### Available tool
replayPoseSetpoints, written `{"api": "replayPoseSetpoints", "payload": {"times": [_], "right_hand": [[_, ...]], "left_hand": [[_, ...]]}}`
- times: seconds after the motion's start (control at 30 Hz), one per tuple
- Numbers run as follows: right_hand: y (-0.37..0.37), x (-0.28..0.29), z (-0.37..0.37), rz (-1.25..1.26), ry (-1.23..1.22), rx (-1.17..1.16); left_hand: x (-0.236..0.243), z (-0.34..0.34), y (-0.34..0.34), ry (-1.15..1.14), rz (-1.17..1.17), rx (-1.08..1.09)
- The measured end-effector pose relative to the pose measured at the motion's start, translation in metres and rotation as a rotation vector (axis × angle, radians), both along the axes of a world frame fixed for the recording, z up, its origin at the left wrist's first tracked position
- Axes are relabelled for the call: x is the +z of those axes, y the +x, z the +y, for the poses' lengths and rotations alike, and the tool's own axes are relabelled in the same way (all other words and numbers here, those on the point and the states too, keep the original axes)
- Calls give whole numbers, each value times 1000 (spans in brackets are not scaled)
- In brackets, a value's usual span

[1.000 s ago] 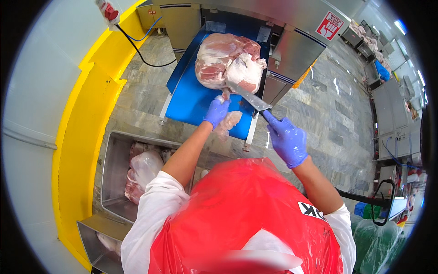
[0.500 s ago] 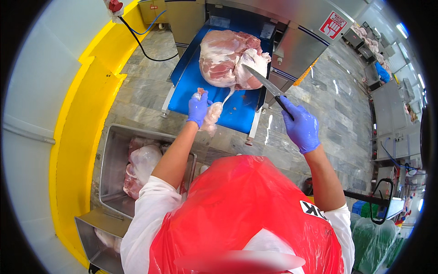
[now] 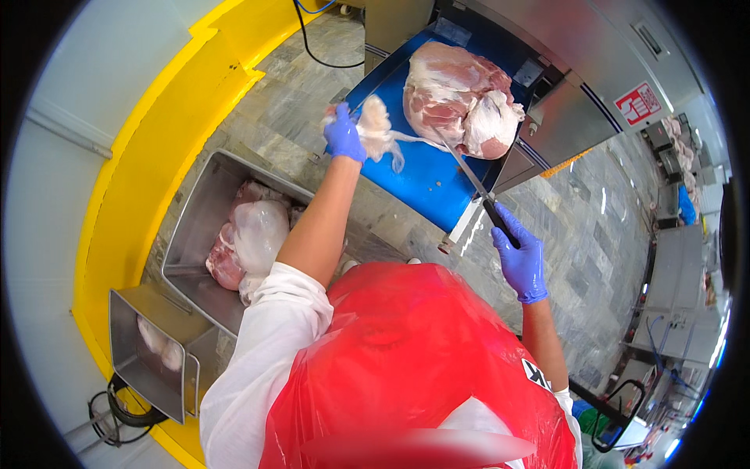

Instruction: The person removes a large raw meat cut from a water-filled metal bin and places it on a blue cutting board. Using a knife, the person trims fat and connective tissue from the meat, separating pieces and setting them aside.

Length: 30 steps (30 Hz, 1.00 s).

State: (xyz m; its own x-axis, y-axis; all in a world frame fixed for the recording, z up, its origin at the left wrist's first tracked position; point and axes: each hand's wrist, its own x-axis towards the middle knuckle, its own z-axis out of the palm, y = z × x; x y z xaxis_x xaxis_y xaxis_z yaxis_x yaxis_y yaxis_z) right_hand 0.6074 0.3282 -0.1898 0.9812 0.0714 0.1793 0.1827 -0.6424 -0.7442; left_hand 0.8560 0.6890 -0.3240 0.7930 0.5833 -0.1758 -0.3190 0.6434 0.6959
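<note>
A large piece of raw meat lies on the blue conveyor belt, with a pale fatty lump at its near right side. My left hand, in a purple glove, is closed on a whitish strip of fat at the belt's left edge. A thin strand stretches from that strip to the meat. In my right hand, also gloved, is the black handle of a long knife. Its blade points up and left, the tip at the meat's near edge close to the strand.
Left of me a deep metal bin holds pieces of meat and a pale, glossy lump. A smaller metal bin with pale scraps stands nearer. Yellow barrier runs along the left wall. A steel machine housing borders the belt's right side.
The view has turned, shifting the belt rightward. My left hand has drawn the fat strip left, away from the meat. The knife tip has moved from the pale lump to the meat's near edge.
</note>
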Motion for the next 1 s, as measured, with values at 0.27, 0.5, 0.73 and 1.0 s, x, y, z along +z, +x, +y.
{"api": "replayPoseSetpoints", "payload": {"times": [0.27,0.5,0.73,1.0], "right_hand": [[33,-40,13,-138,-356,136],[40,-45,20,-111,-264,244],[60,-57,55,-330,-345,379],[66,-67,62,-203,-318,321]], "left_hand": [[10,108,-16,-11,244,-384],[-11,121,-27,78,39,-581],[39,62,-13,-6,14,-686],[139,18,-13,684,18,-648]]}}
